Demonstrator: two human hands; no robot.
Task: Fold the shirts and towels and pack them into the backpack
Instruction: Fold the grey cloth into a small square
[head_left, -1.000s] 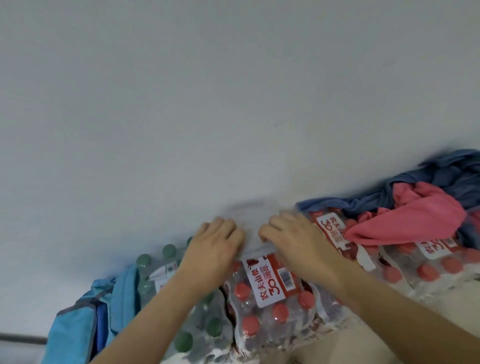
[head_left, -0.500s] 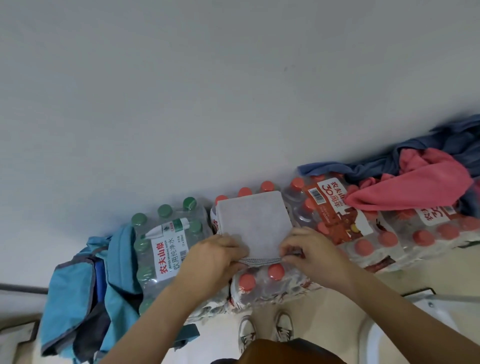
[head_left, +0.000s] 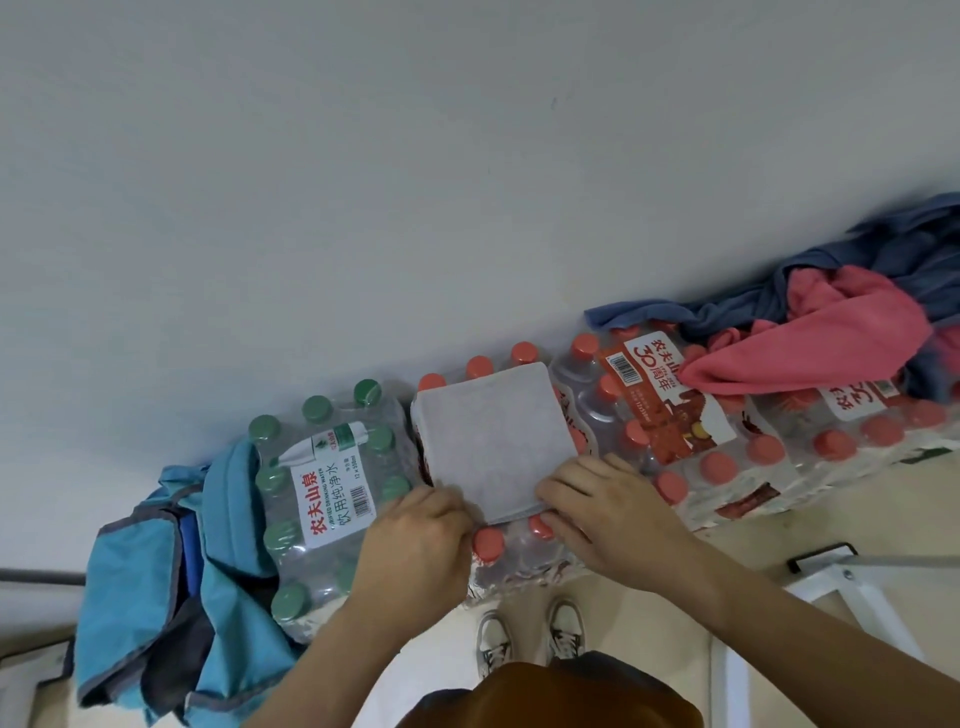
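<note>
Squarely on top of a shrink-wrapped pack of red-capped bottles (head_left: 519, 556) lies the folded grey towel (head_left: 493, 447), flat, its far edge close to the wall (head_left: 415, 182). Both forearms reach up from the bottom of the view and meet at the towel's near edge. The right hand (head_left: 608, 514) comes in from the right, back upward and fingers bent. Its fingertips lie on top of the towel's near right corner with the thumb tucked below, so it pinches that corner. The left hand (head_left: 415, 545) sits at the near left corner with its knuckles up and its fingers curled toward the cloth. The fingertips are hidden under the hand, so I cannot tell whether it grips the edge or only touches it.

Just left of the towel stands a pack of green-capped bottles (head_left: 322, 499). The blue backpack (head_left: 135, 613) slumps against that pack's left side, with grey trim along its edges. To the right, further red-capped packs (head_left: 675, 415) run along the wall. On them lies a loose heap of unfolded laundry, a pink cloth (head_left: 831, 343) over a dark blue cloth (head_left: 727, 312). Below the hands, a pair of shoes (head_left: 530, 639) stands on the pale floor (head_left: 649, 597), and a white metal frame (head_left: 857, 587) shows at the lower right.
</note>
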